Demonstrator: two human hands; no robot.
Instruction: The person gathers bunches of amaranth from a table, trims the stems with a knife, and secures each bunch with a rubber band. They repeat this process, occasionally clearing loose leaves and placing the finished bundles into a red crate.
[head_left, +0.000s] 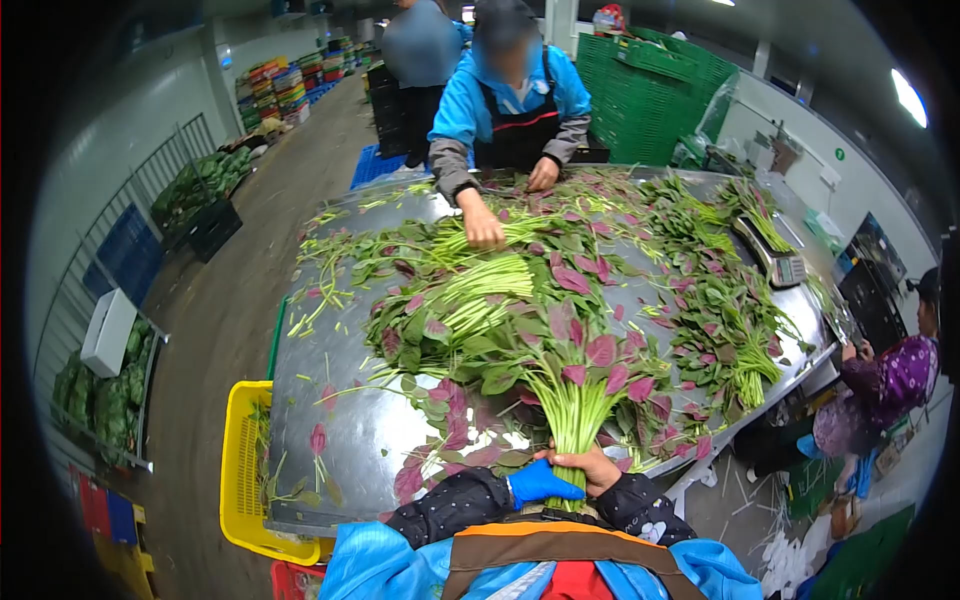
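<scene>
A thick bunch of amaranth greens (pixel 575 405), with pale green stems and green-and-purple leaves, stands upright near my body at the table's front edge. My left hand (pixel 545 483), in a blue glove, is closed round the lower stems. Bare, my right hand (pixel 592 468) grips the same stems from the right, a little higher. The leafy tops point away from me over the metal table (pixel 330 440). Just beyond lies a pile of amaranth (pixel 490 295) with its stems side by side. Loose purple leaves (pixel 440 450) are scattered to the left of the bunch.
A co-worker (pixel 510 100) across the table handles more greens. Bunches (pixel 750 375) line the right side near a weighing scale (pixel 775 255). A yellow crate (pixel 240 480) stands at the table's left corner. Green crates (pixel 640 95) are stacked behind. Another person (pixel 885 385) is at the right.
</scene>
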